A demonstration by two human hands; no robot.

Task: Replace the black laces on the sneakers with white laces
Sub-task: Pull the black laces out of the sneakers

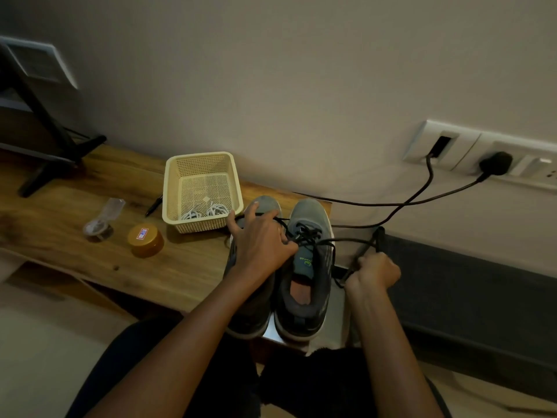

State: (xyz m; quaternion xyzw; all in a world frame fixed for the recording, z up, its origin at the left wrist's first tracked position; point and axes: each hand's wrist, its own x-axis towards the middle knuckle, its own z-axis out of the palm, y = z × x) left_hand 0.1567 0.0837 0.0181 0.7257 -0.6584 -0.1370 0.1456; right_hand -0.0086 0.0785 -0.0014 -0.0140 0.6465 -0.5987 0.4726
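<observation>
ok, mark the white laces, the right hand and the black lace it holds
white laces (215, 210): head view, right-hand coil.
right hand (375, 271): head view, back of the fist.
black lace (346, 239): head view, taut stretch toward the fist.

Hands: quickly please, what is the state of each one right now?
Left hand: open, fingers spread, pressing on the left grey mesh sneaker.
Right hand: closed, holding the black cord lace of the right grey sneaker.
</observation>
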